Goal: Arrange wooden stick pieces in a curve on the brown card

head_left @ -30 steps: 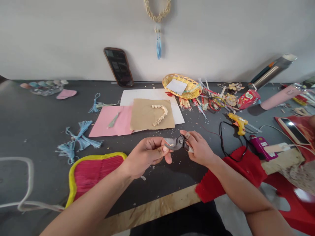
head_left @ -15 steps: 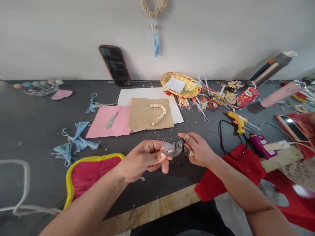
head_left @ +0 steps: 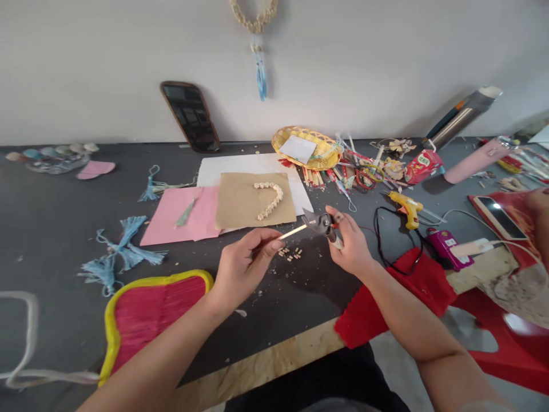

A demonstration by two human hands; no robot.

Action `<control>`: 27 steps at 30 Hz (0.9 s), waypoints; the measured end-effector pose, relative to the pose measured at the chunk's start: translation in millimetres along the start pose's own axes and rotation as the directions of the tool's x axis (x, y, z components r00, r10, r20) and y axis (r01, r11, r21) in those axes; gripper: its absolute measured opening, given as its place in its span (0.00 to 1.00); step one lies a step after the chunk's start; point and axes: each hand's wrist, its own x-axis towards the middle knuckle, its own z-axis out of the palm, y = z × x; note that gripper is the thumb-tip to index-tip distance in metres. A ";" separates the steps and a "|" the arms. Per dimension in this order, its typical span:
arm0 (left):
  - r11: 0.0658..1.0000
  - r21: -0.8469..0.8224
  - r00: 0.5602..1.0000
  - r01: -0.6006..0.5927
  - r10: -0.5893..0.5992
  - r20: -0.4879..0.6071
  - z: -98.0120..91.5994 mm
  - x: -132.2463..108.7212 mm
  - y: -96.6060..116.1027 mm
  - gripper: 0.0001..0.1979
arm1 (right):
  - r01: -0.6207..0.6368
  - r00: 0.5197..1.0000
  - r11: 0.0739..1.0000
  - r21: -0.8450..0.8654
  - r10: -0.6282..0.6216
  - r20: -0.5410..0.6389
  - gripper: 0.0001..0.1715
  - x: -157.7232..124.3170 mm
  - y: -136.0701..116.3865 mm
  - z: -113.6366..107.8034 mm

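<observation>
My left hand (head_left: 244, 269) pinches a thin pale wooden stick (head_left: 293, 232) between thumb and fingers, its free end pointing up to the right. That end lies at the jaws of a pair of pruning shears (head_left: 316, 222), which my right hand (head_left: 350, 245) grips by the handles. Several short cut stick pieces (head_left: 291, 254) are scattered on the dark table below the stick. Beyond my hands, a curved row of small pale wooden pieces (head_left: 272, 200) rests on a brown paper sheet (head_left: 235, 200).
Pink paper (head_left: 160, 220) and blue tassels (head_left: 131, 243) are on the left, behind a magenta, yellow-edged panel (head_left: 150, 309). A yellow basket (head_left: 332, 154) stands at the back. To the right are a glue gun (head_left: 405, 209), red cloth (head_left: 398, 292), a purple power strip (head_left: 448, 249) and another person's hand (head_left: 538, 203).
My hands have moved apart, and the stick now shows between them. The shears have risen slightly to the right. The cut pieces, hidden before, are in sight. The whole view has shifted a little.
</observation>
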 end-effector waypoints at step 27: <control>0.991 -0.123 0.990 0.043 -0.026 0.136 -8.2 9.4 -11.1 0.13 | -0.040 0.983 0.999 0.012 0.037 0.182 0.32 3.9 7.1 -4.0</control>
